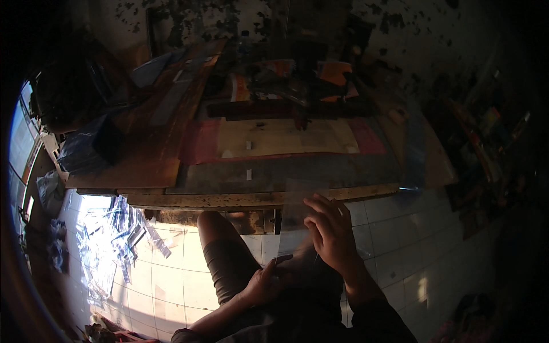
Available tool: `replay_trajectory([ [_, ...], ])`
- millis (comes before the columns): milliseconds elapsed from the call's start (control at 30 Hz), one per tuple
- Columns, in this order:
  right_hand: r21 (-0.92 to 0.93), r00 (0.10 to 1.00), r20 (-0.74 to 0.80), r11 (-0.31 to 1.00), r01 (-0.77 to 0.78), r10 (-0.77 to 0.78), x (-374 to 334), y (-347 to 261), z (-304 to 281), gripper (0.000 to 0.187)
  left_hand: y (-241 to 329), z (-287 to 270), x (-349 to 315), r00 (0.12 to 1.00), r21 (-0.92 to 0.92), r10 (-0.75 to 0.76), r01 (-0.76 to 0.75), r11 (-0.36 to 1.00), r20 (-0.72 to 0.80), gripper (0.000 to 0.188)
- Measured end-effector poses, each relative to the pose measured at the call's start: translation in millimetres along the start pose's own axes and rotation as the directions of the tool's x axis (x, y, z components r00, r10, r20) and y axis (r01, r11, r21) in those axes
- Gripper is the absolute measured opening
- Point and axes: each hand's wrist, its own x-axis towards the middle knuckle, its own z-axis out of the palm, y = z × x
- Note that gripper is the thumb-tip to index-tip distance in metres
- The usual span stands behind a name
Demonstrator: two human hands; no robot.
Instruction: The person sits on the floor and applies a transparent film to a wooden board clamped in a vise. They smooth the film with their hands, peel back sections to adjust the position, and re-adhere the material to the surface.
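Note:
A thin see-through plastic sheet (295, 212) stands upright over my lap, its top end overlapping the table's front edge. My left hand (267, 284) is closed at its lower end, with the thumb pointing right; the grip itself is in shadow. Along the sheet's right side is my right hand (330, 230), raised, its fingers curled and the fingertips against the sheet. On the table, a cream panel (291, 137) lies over a pinkish-red sheet (197, 141). Two small pale pieces lie there, one on the panel (249, 145) and one on the grey tabletop (249, 175) nearer me.
A dark metal fixture (300, 91) stands behind the panel. Brown boards (148, 148) and a dark plastic-wrapped box (91, 144) occupy the table's left. Shiny strips of scrap (123, 234) litter the sunlit tiled floor at left. Dim, cluttered shelving (486, 137) stands at right.

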Motion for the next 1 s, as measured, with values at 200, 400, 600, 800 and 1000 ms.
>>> replay_trajectory([
  [200, 0.383, 0.883, 0.423, 0.923, 0.031, -0.205, -52.9, -42.2, -17.3, 0.018, 7.2, -15.1, 6.9, 0.98, -0.319, -0.14, 0.088, 0.943, -0.143, 0.042],
  [400, 0.853, 0.676, 0.522, 0.322, -0.411, -0.52, -88.6, -49.9, -49.3, 0.009, 8.6, -21.0, -1.5, 0.988, -0.52, -0.059, -0.024, 0.854, -0.142, 0.041],
  [600, 0.912, 0.876, 0.404, 0.198, -0.36, -0.263, -88.2, -61.6, -52.6, 0.011, -3.4, -7.5, -25.4, 0.99, -0.491, -0.04, -0.033, 0.871, -0.137, 0.036],
  [800, 0.461, 0.948, 0.305, 0.885, -0.062, -0.092, -74.9, -48.3, -2.2, 0.029, 8.1, -8.4, -52.7, 0.998, -0.611, -0.046, 0.061, 0.789, 0.041, 0.048],
  [1000, 0.585, 0.861, 0.501, 0.7, -0.41, 0.086, -103.1, -57.2, 10.0, 0.007, 3.2, -20.2, -93.6, 0.935, -0.207, 0.225, -0.171, 0.963, 0.274, 0.109],
])
